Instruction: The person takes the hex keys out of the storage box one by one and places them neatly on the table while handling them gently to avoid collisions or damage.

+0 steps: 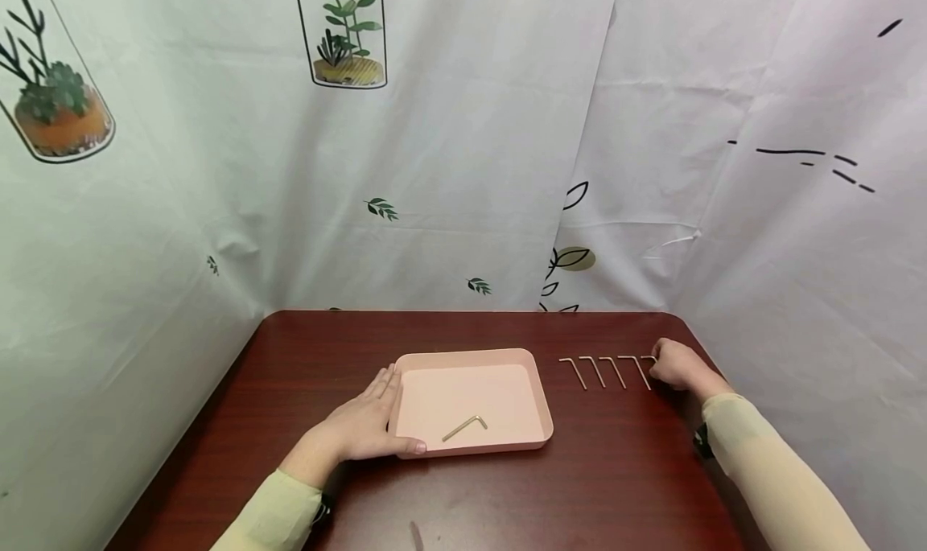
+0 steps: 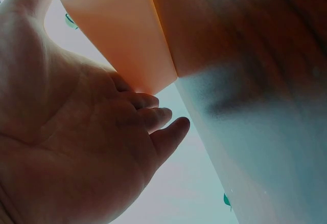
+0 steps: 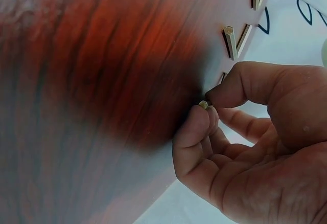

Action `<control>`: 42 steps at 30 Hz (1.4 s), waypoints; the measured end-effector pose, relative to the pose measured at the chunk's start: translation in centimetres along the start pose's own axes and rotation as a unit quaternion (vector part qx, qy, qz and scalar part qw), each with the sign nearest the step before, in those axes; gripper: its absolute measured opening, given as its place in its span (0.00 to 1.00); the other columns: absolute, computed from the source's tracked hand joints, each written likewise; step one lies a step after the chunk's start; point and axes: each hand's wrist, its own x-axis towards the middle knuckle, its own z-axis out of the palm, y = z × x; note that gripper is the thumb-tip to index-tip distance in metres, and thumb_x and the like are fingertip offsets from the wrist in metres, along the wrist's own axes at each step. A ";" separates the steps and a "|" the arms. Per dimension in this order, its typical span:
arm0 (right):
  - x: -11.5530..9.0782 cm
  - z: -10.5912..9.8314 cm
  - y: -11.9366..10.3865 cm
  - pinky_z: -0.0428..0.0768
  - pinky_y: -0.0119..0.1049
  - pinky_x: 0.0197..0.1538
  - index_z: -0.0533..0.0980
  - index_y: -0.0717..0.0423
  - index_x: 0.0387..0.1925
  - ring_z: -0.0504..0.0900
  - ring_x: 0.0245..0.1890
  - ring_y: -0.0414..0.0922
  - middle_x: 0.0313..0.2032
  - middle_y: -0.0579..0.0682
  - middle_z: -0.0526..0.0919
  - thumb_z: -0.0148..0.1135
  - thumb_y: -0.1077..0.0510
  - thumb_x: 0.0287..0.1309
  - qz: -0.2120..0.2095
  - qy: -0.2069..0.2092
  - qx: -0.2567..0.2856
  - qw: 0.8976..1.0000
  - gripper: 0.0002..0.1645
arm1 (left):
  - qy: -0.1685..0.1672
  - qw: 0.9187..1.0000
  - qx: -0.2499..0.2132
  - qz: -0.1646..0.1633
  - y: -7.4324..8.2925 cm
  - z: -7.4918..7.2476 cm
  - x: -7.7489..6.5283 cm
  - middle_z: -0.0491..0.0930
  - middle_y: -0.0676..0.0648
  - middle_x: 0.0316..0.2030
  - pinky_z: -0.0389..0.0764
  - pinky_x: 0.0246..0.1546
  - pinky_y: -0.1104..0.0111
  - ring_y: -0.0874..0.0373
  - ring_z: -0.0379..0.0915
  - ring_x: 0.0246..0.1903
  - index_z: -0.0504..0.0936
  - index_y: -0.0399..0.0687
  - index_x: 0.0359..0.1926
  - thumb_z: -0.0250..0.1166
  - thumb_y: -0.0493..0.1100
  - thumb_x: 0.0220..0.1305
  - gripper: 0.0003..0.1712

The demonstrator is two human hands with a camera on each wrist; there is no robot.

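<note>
My left hand [image 1: 362,426] lies along the left side of a pink tray [image 1: 507,398], fingers straight and the thumb along its near edge. In the left wrist view, the fingertips touch the tray's outer wall [image 2: 122,29]. One L-shaped Allen key [image 1: 459,429] lies inside the tray near its front. To the right, my right hand [image 1: 679,366] pinches another Allen key [image 3: 203,104] between thumb and fingers at the table surface; most of that key is hidden by the hand. Left of it, several Allen keys [image 1: 578,374] lie in a row.
The dark red-brown table [image 1: 615,470] carries all of this. White printed cloth [image 1: 463,149] hangs behind it and at both sides. The right hand is close to the table's right edge.
</note>
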 end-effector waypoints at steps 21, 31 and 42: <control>-1.6 -0.9 -3.4 0.78 0.40 0.23 0.73 0.66 0.43 0.81 0.20 0.49 0.29 0.56 0.79 0.61 0.64 0.52 0.046 -0.006 -0.022 0.999 0.16 | -0.003 1.000 -0.006 0.001 0.0 -0.2 0.0 0.45 0.24 0.86 0.60 0.82 0.44 0.32 0.44 0.86 0.46 0.21 0.85 0.71 0.81 0.61 0.82; -4.2 -2.9 -7.3 0.81 0.40 0.24 0.71 0.70 0.41 0.81 0.19 0.49 0.28 0.59 0.78 0.61 0.65 0.52 0.036 -0.013 -0.001 0.999 0.15 | 0.002 1.000 -0.001 0.002 -0.1 0.0 0.1 0.46 0.24 0.86 0.60 0.82 0.44 0.32 0.45 0.86 0.47 0.20 0.85 0.71 0.81 0.60 0.82; -6.6 -4.3 -11.4 0.79 0.37 0.24 0.67 0.59 0.30 0.78 0.19 0.46 0.23 0.52 0.75 0.62 0.64 0.53 0.043 -0.014 0.009 0.999 0.10 | 0.000 1.000 -0.003 0.002 0.0 -0.1 0.0 0.46 0.22 0.85 0.61 0.82 0.44 0.31 0.45 0.86 0.46 0.20 0.85 0.71 0.81 0.60 0.82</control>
